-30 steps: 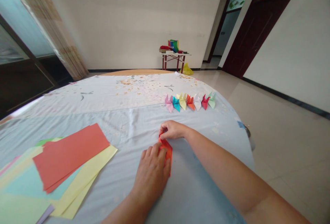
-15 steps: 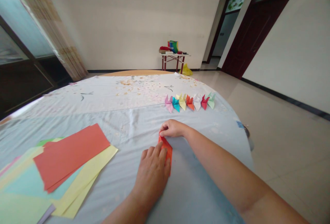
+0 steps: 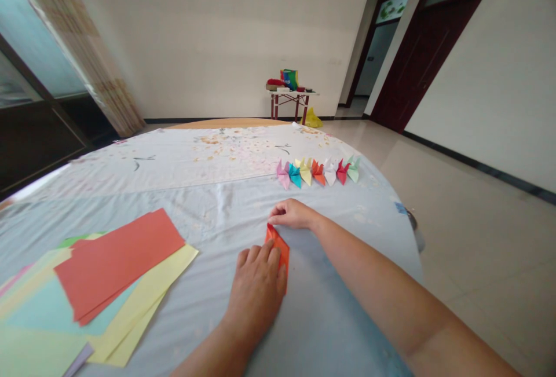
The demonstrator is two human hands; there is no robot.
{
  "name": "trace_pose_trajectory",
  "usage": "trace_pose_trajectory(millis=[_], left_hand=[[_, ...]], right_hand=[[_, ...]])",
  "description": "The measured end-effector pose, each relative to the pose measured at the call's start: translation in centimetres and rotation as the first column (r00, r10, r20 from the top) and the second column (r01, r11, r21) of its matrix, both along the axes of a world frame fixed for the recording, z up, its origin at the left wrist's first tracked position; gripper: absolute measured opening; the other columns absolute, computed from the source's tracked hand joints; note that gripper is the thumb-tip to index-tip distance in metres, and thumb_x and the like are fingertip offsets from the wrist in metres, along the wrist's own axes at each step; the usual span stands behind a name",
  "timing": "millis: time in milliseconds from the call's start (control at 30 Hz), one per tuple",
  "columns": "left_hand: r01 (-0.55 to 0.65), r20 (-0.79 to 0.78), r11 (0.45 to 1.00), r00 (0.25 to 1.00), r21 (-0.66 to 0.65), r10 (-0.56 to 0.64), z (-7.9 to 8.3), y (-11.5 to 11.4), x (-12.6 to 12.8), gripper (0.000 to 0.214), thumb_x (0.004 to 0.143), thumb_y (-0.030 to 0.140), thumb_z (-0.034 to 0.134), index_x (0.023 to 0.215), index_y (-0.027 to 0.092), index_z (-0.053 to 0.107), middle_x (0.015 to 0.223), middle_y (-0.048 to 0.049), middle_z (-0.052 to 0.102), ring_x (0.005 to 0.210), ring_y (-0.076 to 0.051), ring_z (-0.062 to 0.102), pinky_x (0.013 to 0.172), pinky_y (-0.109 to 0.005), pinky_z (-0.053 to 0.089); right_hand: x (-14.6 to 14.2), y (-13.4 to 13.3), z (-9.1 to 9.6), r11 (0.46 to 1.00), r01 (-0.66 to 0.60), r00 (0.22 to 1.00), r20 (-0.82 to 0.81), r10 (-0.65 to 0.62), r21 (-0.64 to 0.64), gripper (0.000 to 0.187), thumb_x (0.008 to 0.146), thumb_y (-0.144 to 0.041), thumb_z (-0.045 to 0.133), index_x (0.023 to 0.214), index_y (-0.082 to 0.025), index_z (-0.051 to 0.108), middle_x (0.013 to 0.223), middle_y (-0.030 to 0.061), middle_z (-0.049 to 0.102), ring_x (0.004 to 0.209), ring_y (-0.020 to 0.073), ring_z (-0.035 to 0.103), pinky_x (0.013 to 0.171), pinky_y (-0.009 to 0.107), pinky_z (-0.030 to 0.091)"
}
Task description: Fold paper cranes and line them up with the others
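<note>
A folded piece of orange-red paper (image 3: 283, 248) lies lengthwise on the pale blue cloth, with a pointed far end. My left hand (image 3: 257, 284) rests flat over its near left part, fingers extended and pressing it down, so some of the paper is hidden. At the far tip my right hand (image 3: 293, 213) has its thumb and index finger closed together against the paper's corner. Beyond the hands stands a row of several small folded paper cranes (image 3: 318, 172) in pink, blue, yellow, orange, white, red and green.
To the left is a spread of coloured sheets, with red paper (image 3: 121, 264) on top and yellow paper (image 3: 143, 307) beneath. The round table (image 3: 234, 121) carries a flowered cloth. A small side table (image 3: 291, 94) with items on it stands by the far wall.
The view has shifted very slightly. My right fingertips have moved a little up at the paper's tip, where more red shows. The left hand stays in place on the paper.
</note>
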State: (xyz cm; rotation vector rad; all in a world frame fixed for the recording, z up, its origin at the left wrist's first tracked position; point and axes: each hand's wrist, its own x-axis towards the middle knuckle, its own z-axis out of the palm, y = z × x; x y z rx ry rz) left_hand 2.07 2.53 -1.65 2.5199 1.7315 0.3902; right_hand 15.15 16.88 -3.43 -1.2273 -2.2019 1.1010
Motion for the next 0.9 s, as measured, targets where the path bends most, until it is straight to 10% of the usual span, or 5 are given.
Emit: trace_pose_trajectory(millis=[333,900], left_hand=[[-0.003,0.063,0.999,0.998,0.048,0.000,-0.3,0.0,-0.1,0.025,0.085,0.022,0.038,0.106,0.020,0.053,0.111,-0.0072,0.059,0.098,-0.022,0.052,0.085,-0.038,0.035],[0.021,-0.006,0.999,1.000,0.027,-0.021,-0.5,0.4,-0.4,0.031,0.086,0.021,0.035,0.111,0.019,0.053,0.112,-0.0084,0.060,0.097,-0.023,0.054,0.086,-0.041,0.036]], right_hand=[[1.4,-3.7,0.6,0.950,0.154,0.940,0.256,-0.225,0.271,0.036,0.064,-0.052,0.065,0.079,-0.019,0.062,0.090,0.0044,0.059,0.093,0.0214,0.049,0.078,0.033,0.033],[1.9,-4.1,-0.2,0.939,0.086,0.939,0.289,-0.188,0.333,0.047,0.063,-0.061,0.064,0.085,-0.020,0.057,0.096,0.0046,0.052,0.096,0.0219,0.043,0.077,0.033,0.030]])
